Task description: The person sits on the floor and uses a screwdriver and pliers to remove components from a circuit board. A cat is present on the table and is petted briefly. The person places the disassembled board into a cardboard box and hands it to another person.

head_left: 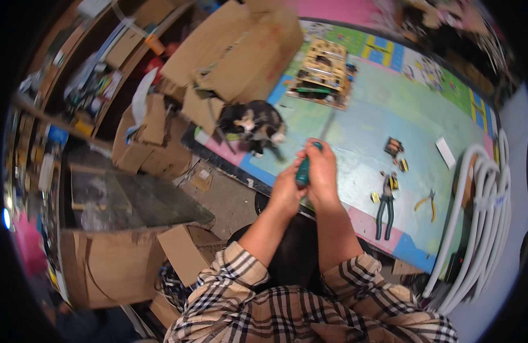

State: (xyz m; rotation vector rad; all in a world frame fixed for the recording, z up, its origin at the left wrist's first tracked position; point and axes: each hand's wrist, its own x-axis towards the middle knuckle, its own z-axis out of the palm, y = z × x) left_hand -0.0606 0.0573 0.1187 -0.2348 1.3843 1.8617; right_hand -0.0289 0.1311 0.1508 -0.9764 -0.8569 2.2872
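Observation:
A screwdriver with a dark green handle (302, 173) is between my two hands at the near left part of the table, its thin metal blade pointing away toward the far side. My right hand (323, 171) wraps the handle from the right. My left hand (286, 187) closes on it from the left, with some fingers hidden. Beyond the blade lies a stack of tan circuit boards (324, 71). To the right are green-handled pliers (385, 214), small yellow-handled cutters (428, 204) and a small copper-wound transformer (393, 146).
A black, orange and white cat (258, 121) is at the table's left edge, beside a large open cardboard box (232, 54). Small yellow-wrapped parts (403, 166) and a white card (445, 152) lie at right. White coiled tubing (475, 211) stands along the right edge.

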